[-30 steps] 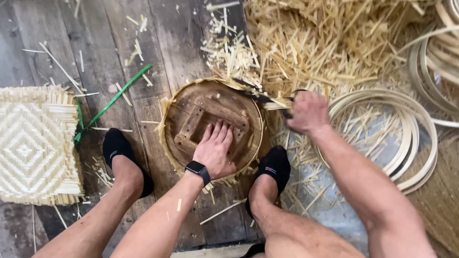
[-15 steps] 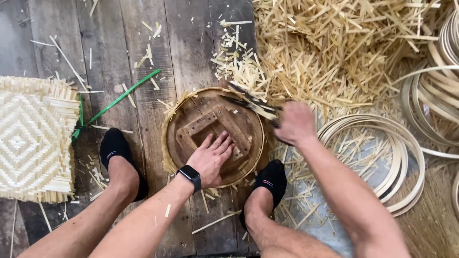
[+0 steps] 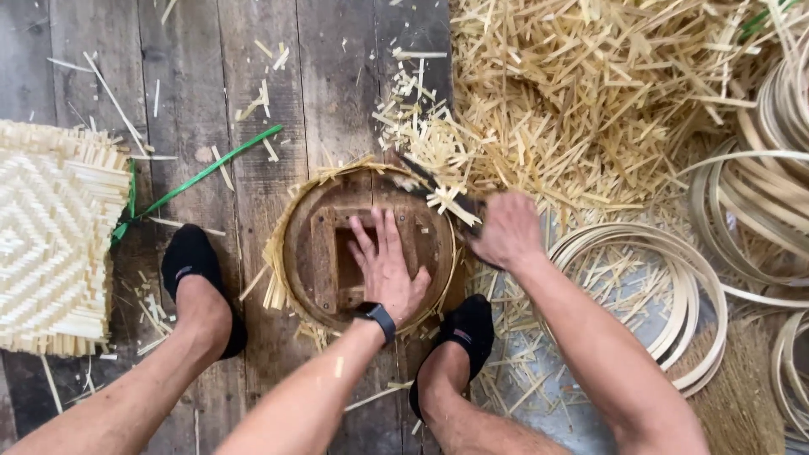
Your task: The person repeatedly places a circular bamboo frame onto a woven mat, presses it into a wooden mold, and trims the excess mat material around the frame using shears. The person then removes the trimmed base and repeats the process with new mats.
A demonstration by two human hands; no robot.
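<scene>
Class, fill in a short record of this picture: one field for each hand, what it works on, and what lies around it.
Left hand: left hand pressed flat on the round wooden form
Right hand: right hand gripping a dark blade at the form's rim
Workpiece: woven strips wrapped around the form
Left of form: woven mat, green strip
Right of form: bamboo hoops, pile of offcuts
Floor: wooden planks
</scene>
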